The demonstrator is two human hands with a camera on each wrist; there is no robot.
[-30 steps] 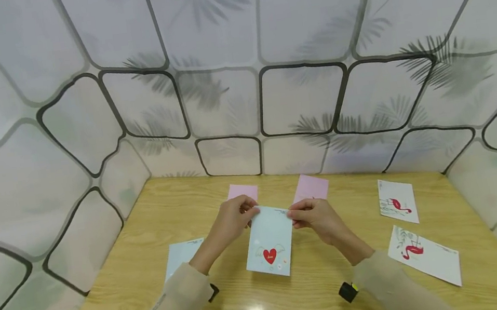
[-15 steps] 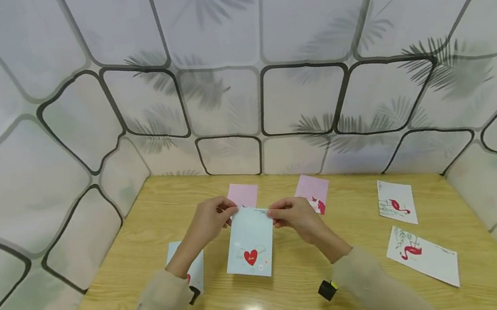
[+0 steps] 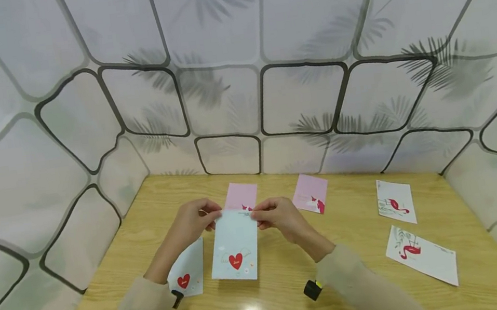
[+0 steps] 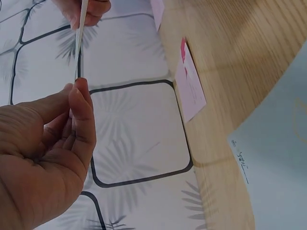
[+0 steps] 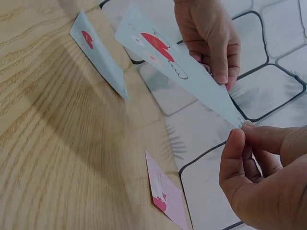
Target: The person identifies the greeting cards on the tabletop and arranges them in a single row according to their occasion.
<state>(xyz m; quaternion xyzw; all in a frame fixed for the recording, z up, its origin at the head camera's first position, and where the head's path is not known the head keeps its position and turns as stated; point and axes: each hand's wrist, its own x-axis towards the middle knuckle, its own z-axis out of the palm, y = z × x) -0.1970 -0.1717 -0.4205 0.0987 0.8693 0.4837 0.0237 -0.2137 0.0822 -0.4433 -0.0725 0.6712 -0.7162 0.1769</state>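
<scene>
Both hands hold up a pale blue card [image 3: 235,240] with a red winged heart near its lower edge. My left hand [image 3: 194,221] pinches its upper left corner between thumb and fingers. At the upper right corner, my right hand [image 3: 280,220] pinches it the same way. In the left wrist view the held card [image 4: 80,40] is seen edge-on, leading from the left fingertips towards the other hand. A second pale blue heart card [image 3: 191,270] lies on the table to the left, partly covered by the left forearm.
Two pink cards [image 3: 311,193] lie at the back of the wooden table [image 3: 357,266], the left one [image 3: 241,193] partly behind the held card. Two white flamingo cards [image 3: 396,202] lie at the right. A patterned fabric wall [image 3: 223,106] encloses the table's back and sides.
Both hands have moved left with the blue card between them, bringing it beside the blue card on the table. More of that card and the pink cards now shows.
</scene>
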